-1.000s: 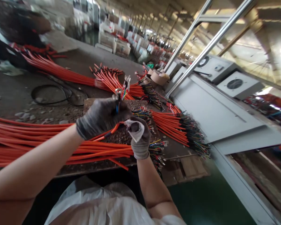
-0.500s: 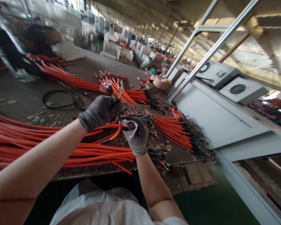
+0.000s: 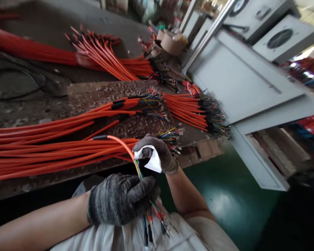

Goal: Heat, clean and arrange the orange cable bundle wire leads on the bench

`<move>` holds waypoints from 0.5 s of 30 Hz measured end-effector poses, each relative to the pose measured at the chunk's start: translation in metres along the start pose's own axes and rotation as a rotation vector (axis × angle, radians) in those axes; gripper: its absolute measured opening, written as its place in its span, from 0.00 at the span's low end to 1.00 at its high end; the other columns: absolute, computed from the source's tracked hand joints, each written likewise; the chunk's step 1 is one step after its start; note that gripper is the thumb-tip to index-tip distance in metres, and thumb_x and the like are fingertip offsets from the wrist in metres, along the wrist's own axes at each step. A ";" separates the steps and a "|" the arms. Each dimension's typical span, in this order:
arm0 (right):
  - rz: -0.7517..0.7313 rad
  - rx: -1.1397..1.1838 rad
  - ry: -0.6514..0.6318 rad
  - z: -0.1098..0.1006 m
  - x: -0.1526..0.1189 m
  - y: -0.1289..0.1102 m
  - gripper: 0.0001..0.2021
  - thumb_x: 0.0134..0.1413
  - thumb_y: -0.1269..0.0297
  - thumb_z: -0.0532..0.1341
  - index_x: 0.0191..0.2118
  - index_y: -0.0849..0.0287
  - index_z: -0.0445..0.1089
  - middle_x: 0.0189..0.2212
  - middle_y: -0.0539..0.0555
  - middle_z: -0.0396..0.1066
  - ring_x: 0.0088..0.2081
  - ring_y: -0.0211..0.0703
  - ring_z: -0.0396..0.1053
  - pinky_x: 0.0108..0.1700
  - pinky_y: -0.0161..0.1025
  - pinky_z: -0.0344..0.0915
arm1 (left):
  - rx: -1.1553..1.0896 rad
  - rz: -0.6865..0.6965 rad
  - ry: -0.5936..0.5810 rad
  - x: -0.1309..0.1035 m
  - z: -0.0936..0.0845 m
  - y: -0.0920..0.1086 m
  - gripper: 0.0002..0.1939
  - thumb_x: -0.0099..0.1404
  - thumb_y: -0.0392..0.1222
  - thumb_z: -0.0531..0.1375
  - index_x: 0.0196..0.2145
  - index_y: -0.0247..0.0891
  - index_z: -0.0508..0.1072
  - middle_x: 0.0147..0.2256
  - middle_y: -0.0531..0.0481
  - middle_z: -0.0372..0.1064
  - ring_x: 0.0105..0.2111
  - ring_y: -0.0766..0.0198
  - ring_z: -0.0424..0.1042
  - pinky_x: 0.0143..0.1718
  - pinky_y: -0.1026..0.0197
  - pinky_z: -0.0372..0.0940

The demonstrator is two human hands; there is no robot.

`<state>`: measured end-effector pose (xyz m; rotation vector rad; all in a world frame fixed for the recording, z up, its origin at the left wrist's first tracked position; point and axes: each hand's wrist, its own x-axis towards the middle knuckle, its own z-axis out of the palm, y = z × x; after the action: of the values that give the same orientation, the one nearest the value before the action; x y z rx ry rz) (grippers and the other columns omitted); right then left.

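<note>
Orange cable (image 3: 120,141): left hand (image 3: 120,202) fingers clamped on coloured wires (image 3: 157,212); right hand (image 3: 157,155) pinching cable end.

Dim, motion-blurred — perhaps edge-warped

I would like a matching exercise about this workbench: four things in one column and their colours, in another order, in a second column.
Things:
1. cable bent between the hands
2. glove on the left hand
3. paper slip in the right hand
4. floor

Colours:
A. green
B. white
C. orange
D. dark grey

Pairs: 1-C, 2-D, 3-B, 4-A
</note>
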<state>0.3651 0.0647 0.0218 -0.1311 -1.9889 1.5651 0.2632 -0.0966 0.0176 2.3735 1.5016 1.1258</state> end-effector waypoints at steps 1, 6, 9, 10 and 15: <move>-0.008 -0.028 -0.007 -0.002 -0.003 0.001 0.14 0.58 0.51 0.61 0.34 0.57 0.75 0.28 0.53 0.76 0.32 0.41 0.73 0.40 0.39 0.68 | -0.001 0.030 -0.020 0.000 0.005 0.000 0.17 0.69 0.42 0.53 0.53 0.37 0.69 0.33 0.46 0.77 0.27 0.65 0.76 0.29 0.66 0.72; -0.096 -0.139 -0.185 -0.004 0.005 0.001 0.14 0.62 0.54 0.58 0.34 0.58 0.75 0.31 0.53 0.78 0.33 0.39 0.73 0.46 0.40 0.65 | -0.017 0.067 -0.039 0.011 0.001 -0.004 0.17 0.69 0.37 0.52 0.54 0.36 0.65 0.32 0.47 0.76 0.27 0.65 0.76 0.30 0.67 0.72; -0.077 -0.120 -0.285 -0.006 0.007 0.004 0.12 0.61 0.57 0.59 0.36 0.59 0.75 0.30 0.52 0.77 0.32 0.38 0.73 0.44 0.39 0.66 | -0.060 0.067 -0.015 0.011 -0.001 0.000 0.16 0.69 0.36 0.51 0.54 0.35 0.63 0.32 0.48 0.77 0.28 0.65 0.77 0.28 0.68 0.71; -0.040 -0.085 -0.259 -0.008 0.005 0.007 0.11 0.60 0.58 0.60 0.37 0.59 0.75 0.29 0.52 0.77 0.31 0.38 0.73 0.43 0.38 0.67 | -0.086 0.055 -0.017 0.010 0.000 0.002 0.17 0.69 0.35 0.51 0.55 0.35 0.62 0.33 0.48 0.77 0.28 0.65 0.77 0.28 0.68 0.71; 0.047 -0.070 0.074 -0.012 -0.012 0.015 0.10 0.56 0.55 0.63 0.35 0.55 0.77 0.35 0.54 0.76 0.39 0.42 0.73 0.46 0.41 0.68 | -0.041 -0.005 0.038 0.012 -0.016 -0.002 0.18 0.70 0.42 0.51 0.56 0.37 0.64 0.34 0.47 0.77 0.28 0.63 0.76 0.29 0.65 0.71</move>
<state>0.3764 0.0741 0.0052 -0.2622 -1.9962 1.4982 0.2541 -0.0897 0.0344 2.3335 1.4800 1.1955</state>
